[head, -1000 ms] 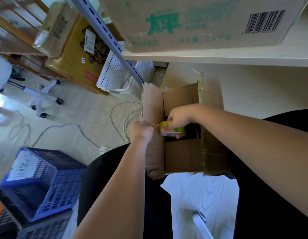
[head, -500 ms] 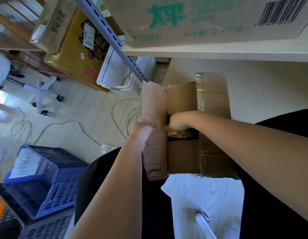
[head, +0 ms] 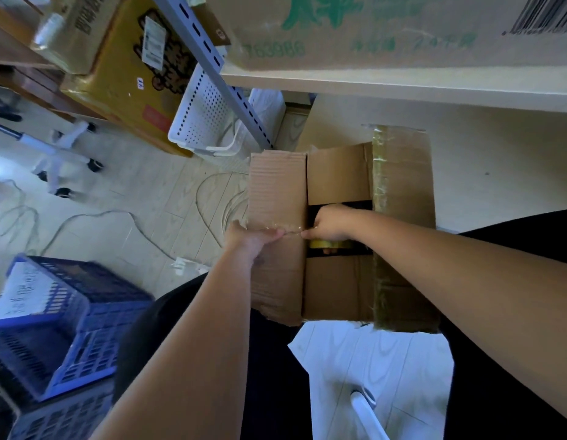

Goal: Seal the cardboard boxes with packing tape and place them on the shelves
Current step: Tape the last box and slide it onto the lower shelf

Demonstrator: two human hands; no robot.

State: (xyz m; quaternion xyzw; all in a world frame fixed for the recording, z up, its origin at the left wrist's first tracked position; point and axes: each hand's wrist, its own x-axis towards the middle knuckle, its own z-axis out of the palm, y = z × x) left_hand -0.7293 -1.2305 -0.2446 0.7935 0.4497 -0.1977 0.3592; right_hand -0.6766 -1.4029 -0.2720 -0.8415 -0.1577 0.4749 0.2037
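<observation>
In the head view, the cardboard box (head: 339,236) lies on the lower shelf (head: 498,173), its flaps open, a dark gap between the inner flaps. The left hand (head: 250,241) now sits further onto the left flap (head: 277,217) than a second ago, fingers curled in a grip on the clear tape end pressed there. The right hand (head: 331,222) has drawn rightward and lower into the gap, its grip clamped round the yellow tape roll (head: 329,244), which shows less than before. A short stretch of tape (head: 291,233) now spans between the two hands. The printed box (head: 371,27) above looms larger, and the blue crate (head: 63,312) sits lower left.
</observation>
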